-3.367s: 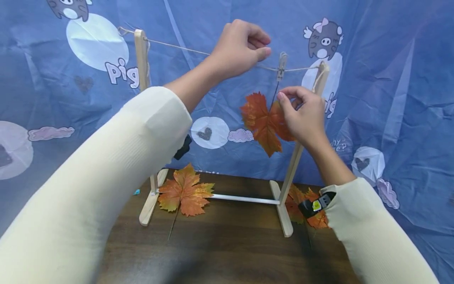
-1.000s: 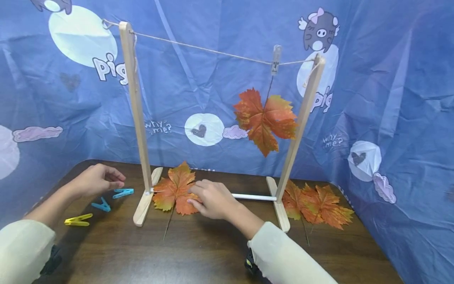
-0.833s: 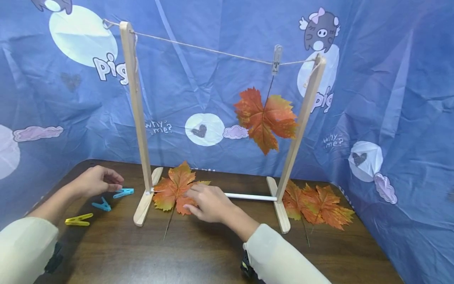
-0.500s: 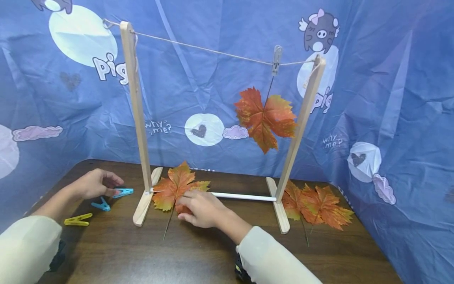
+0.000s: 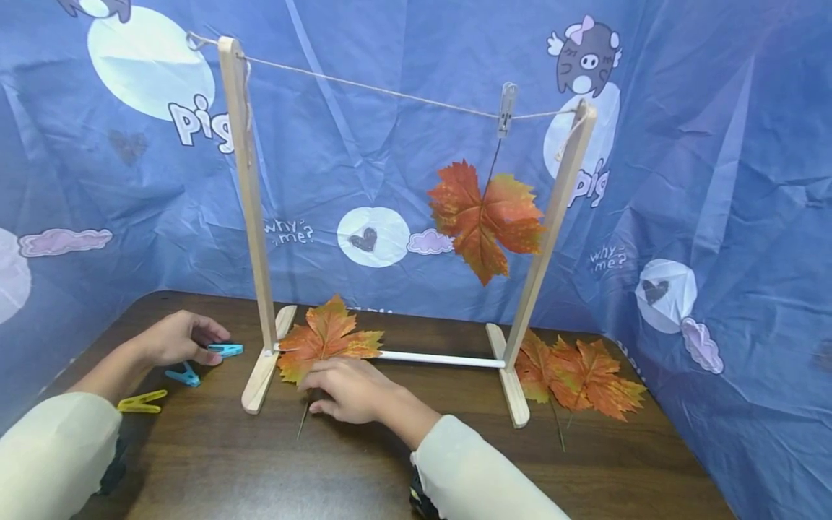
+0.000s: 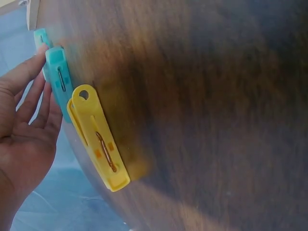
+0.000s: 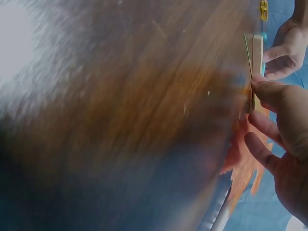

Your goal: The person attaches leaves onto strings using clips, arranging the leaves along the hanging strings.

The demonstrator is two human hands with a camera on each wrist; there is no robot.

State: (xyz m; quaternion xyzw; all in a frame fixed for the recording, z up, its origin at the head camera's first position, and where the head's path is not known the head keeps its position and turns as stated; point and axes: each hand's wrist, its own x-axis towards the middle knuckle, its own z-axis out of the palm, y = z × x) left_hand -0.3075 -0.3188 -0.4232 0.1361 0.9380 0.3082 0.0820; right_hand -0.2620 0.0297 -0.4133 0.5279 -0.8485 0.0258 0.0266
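Observation:
My left hand point(image 5: 178, 339) hovers at the back left of the table, fingers loosely bent and thumb apart. Its fingertips are beside a blue clothespin point(image 5: 225, 350); a second blue clothespin point(image 5: 184, 375) and a yellow clothespin point(image 6: 98, 139) lie nearer. My right hand point(image 5: 347, 390) is over the lower part of an orange artificial maple leaf point(image 5: 331, 332) lying across the white rod. In the right wrist view, thumb and fingers are spread around the thin stem point(image 7: 248, 53), with a gap between them. Another maple leaf point(image 5: 484, 217) hangs from the string by a pale clothespin point(image 5: 506, 110).
A wooden stand with a left post point(image 5: 250, 195) and a right post point(image 5: 552, 231) carries the string point(image 5: 370, 88). A white rod point(image 5: 442, 359) joins its feet. More maple leaves point(image 5: 591, 379) lie at the right. Blue printed cloth point(image 5: 403, 43) surrounds the table.
Both hands came down from the string and hanging leaf to the table. Lately my right hand slid left and nearer over the lying leaf toward its stem; the left hand edged toward the blue clothespins.

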